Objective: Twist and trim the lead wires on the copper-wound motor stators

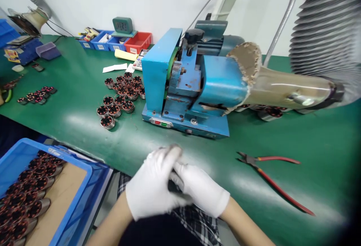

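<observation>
My left hand [152, 187] and my right hand [204, 189], both in white gloves, meet in front of me at the table's near edge. Their fingers are curled against each other and partly smeared by motion. A dark gap shows between the palms, and whatever they hold, if anything, is hidden. Beyond them stands a blue motor-driven machine [222, 84] with a red and a green button. To its left several wound motor stators [114, 110] with copper coils are grouped. Diagonal cutters [251, 160] with red handles lie spread apart to the right of my hands.
A blue crate [87, 186] of stators stands at lower left. More stators [270, 113] lie under the machine's duct [293, 84], which joins a grey hose [324, 31]. Small parts bins [138, 43], a clock [122, 25] and a calculator [138, 63] are at the back.
</observation>
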`<act>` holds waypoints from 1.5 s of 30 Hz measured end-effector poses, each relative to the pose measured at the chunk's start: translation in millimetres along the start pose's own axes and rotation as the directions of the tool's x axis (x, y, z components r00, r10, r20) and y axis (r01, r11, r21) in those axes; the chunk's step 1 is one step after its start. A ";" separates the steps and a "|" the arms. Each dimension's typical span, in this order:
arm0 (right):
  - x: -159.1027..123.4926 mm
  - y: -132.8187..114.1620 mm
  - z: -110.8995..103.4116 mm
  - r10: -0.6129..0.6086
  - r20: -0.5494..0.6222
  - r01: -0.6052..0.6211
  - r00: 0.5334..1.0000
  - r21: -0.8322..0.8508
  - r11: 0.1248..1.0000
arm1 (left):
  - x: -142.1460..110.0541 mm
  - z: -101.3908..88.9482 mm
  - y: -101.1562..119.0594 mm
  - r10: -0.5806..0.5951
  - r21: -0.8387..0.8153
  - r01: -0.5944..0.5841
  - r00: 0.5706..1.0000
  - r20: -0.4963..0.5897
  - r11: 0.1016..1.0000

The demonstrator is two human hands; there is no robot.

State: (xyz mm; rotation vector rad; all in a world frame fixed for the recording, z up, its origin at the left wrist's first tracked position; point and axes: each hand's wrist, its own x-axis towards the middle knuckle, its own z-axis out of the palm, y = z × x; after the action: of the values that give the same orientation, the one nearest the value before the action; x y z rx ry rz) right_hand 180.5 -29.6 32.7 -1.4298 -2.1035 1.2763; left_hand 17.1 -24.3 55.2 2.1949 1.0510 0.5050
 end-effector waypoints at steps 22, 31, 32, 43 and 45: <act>-112.6 113.5 -95.7 0.255 -0.608 -0.652 0.752 -0.626 0.428 | 11.5 19.5 -8.0 -0.211 0.195 0.191 0.973 0.088 0.962; -124.4 67.3 -29.0 0.654 -0.516 -0.573 0.554 0.334 0.749 | 17.2 36.8 15.4 -0.158 0.325 0.089 0.968 0.194 0.942; -126.3 58.3 -18.5 0.667 -0.361 -0.486 0.652 0.476 0.733 | 17.4 39.2 17.6 -0.140 0.319 0.067 0.967 0.213 0.945; -124.9 14.7 19.2 0.572 -0.006 -0.526 0.820 0.386 0.758 | 20.3 44.3 24.5 -0.096 0.283 -0.003 0.937 0.337 0.959; -122.2 15.5 20.4 0.564 0.008 -0.524 0.826 0.383 0.761 | 21.2 43.8 24.3 -0.094 0.291 -0.012 0.932 0.350 0.957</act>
State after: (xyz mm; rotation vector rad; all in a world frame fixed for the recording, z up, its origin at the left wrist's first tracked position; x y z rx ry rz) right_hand 232.9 -142.9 36.4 -1.9456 -1.2973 1.6416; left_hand 68.6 -35.8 41.9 2.3897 1.0132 -0.0838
